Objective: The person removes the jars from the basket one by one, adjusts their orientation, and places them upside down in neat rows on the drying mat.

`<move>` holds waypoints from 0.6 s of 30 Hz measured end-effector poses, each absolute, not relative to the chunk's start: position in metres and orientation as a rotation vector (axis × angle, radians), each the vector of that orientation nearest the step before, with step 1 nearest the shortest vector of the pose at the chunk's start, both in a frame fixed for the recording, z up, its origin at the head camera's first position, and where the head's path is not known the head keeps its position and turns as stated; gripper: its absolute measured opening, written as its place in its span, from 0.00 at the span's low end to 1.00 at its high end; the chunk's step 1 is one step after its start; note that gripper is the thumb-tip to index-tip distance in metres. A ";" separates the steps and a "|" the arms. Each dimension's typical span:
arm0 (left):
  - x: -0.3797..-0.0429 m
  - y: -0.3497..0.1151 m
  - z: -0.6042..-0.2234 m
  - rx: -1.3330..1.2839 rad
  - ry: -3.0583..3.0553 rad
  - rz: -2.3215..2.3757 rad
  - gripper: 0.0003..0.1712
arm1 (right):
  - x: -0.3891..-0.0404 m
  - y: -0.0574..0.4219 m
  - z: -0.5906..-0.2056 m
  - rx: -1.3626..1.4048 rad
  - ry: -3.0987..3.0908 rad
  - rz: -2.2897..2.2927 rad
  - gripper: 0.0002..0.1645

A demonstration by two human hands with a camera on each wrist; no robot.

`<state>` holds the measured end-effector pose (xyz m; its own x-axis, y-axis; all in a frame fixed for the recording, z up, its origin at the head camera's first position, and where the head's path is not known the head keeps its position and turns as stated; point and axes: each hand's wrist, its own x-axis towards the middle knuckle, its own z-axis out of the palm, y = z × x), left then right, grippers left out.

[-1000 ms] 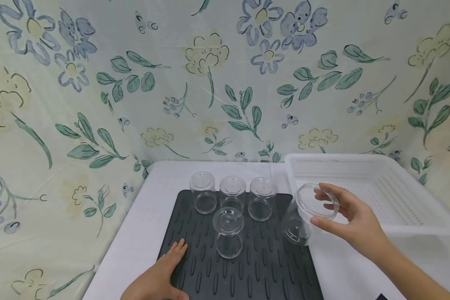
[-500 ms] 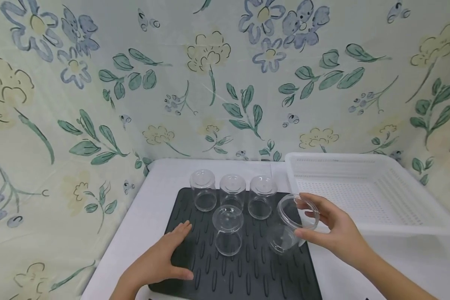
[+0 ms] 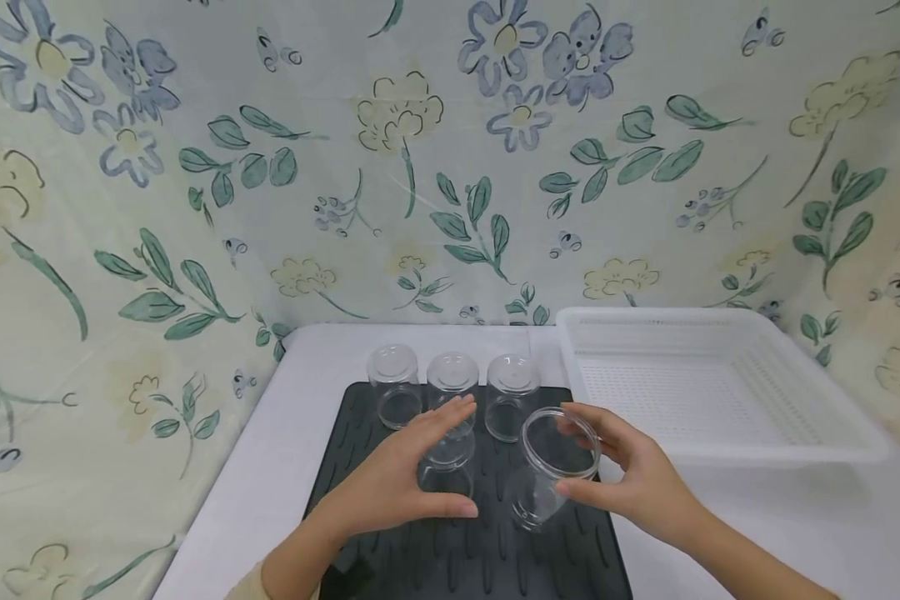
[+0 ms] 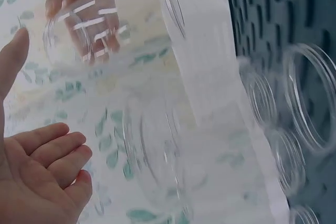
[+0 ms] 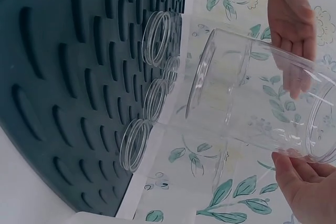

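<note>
A clear jar [image 3: 534, 493] hangs tilted over the dark ridged mat [image 3: 573, 546], its ringed rim up toward me. My right hand [image 3: 633, 477] pinches it near that rim, with the thumb in front and the fingers behind. My left hand [image 3: 393, 482] hovers to the left of it, fingers straight and thumb spread, holding nothing. Behind this hand stands a front jar [image 3: 448, 479], partly covered. Farther back on the mat are a left jar [image 3: 394, 390], a middle jar [image 3: 452, 375] and a right jar [image 3: 512, 398], all upside down.
A white perforated basket [image 3: 667, 408] stands at the back right of the white table [image 3: 727, 525]. A flowered cloth [image 3: 420, 208] hangs behind and at the left. The standing jars are close together and see-through.
My right hand has carried its jar leftward and toward me, from near the basket to over the mat. My left hand has lifted off the mat's left side and moved right toward that jar.
</note>
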<state>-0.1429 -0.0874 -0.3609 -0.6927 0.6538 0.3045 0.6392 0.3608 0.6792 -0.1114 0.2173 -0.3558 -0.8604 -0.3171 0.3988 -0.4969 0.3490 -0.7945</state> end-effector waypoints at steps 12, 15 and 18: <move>-0.150 -0.044 -0.346 1.352 2.491 1.147 0.55 | -0.110 0.209 -0.359 0.768 -2.485 1.449 0.43; -0.151 -0.039 -0.344 1.342 2.458 1.159 0.53 | -0.110 0.207 -0.359 0.784 -2.480 1.483 0.44; -0.152 -0.035 -0.343 1.316 2.443 1.167 0.52 | -0.110 0.206 -0.360 0.823 -2.460 1.507 0.44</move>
